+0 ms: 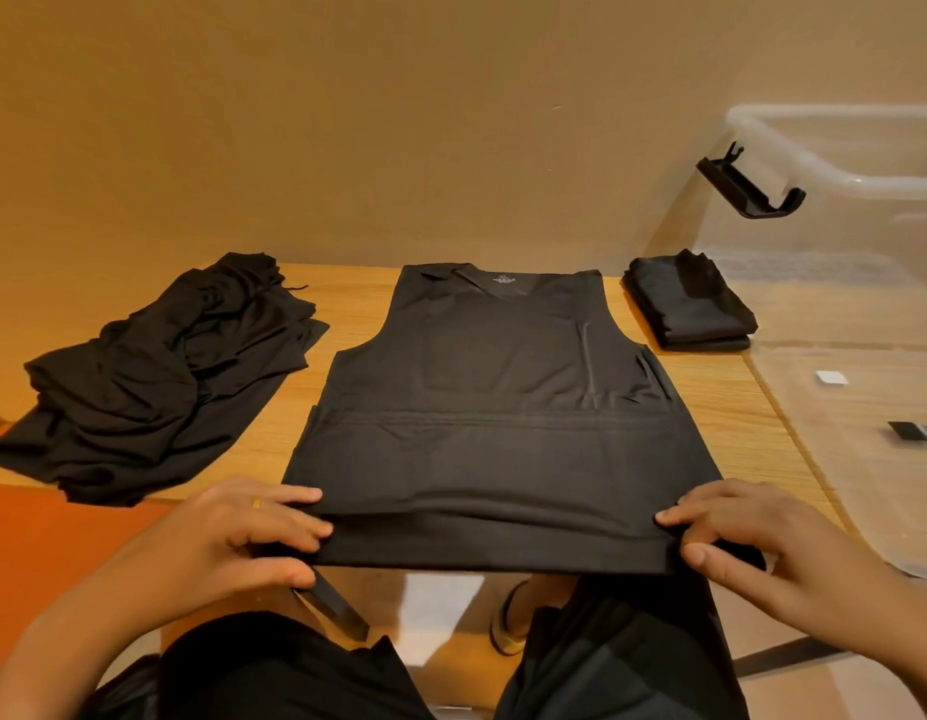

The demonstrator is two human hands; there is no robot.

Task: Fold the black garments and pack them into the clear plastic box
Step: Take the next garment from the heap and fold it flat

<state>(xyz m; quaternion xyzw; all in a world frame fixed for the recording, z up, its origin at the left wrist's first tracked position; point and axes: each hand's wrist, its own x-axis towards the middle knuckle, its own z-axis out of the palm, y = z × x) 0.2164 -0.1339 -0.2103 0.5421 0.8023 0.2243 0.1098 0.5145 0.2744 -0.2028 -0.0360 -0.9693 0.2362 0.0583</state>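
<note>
- Head view: the black vest (498, 407) lies flat on the wooden table (721, 397), neck away from me and hem at the near edge.
- My left hand (233, 537) pinches the hem's left corner, fingers on top and thumb below.
- My right hand (762, 543) pinches the right corner the same way.
- A loose pile of black garments (155, 376) sits to the left.
- A folded black stack (690, 304) lies at the clear plastic box (835, 163) on the right; I cannot tell whether it is inside.

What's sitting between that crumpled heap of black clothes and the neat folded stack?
In the head view, a black sleeveless top lies spread flat on the wooden table between them; the left hand and right hand pinch its near hem.
</note>
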